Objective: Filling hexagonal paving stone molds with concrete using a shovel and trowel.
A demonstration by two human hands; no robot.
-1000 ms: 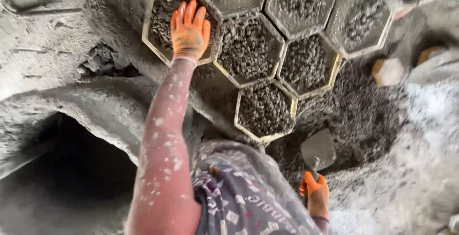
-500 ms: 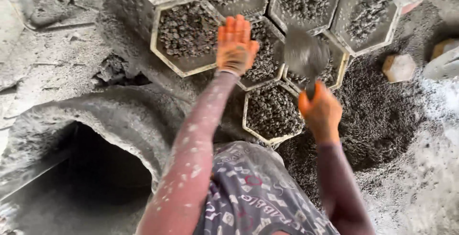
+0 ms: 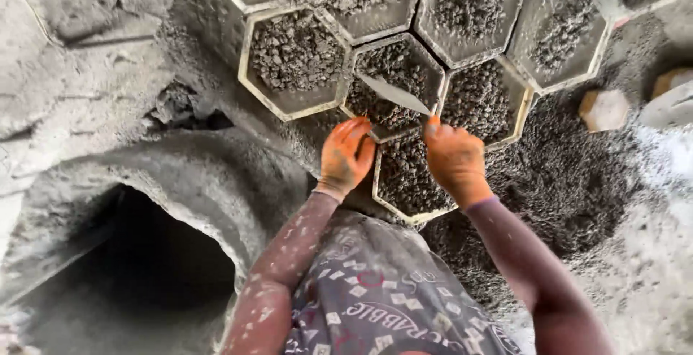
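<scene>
Both hands wear orange gloves and work over a cluster of hexagonal moulds set edge to edge on the ground.

**Right hand.** The right hand (image 3: pixel 455 161) is closed around the handle of a trowel (image 3: pixel 393 93). The flat grey blade points up and to the left and lies over the centre mould (image 3: pixel 393 84). Whether the blade touches the fill cannot be told.

**Left hand.** The left hand (image 3: pixel 346 154) is spread wide, fingers extended, holding nothing. It rests flat at the lower left rim of the centre mould, where that rim meets the near mould (image 3: pixel 408 182).

**Containers and contents.**
- The centre mould holds coarse dark gravel bedded in grey wet mix, reaching close to the rim.
- The near mould, just below the hands, holds the same gravel; its pale rim shows at the lower edge.
- The left mould (image 3: pixel 292 62) holds a gravel heap in the middle, with smooth grey mix along the lower wall.
- The right mould (image 3: pixel 484 102) and the moulds in the upper row carry similar gravel heaps.

**Surroundings.** Loose dark gravel (image 3: pixel 570 182) spreads on the ground to the right of the cluster. A small empty hexagonal piece (image 3: pixel 605 109) lies beyond it. A grey curved concrete opening (image 3: pixel 144 254) sits at lower left.
</scene>
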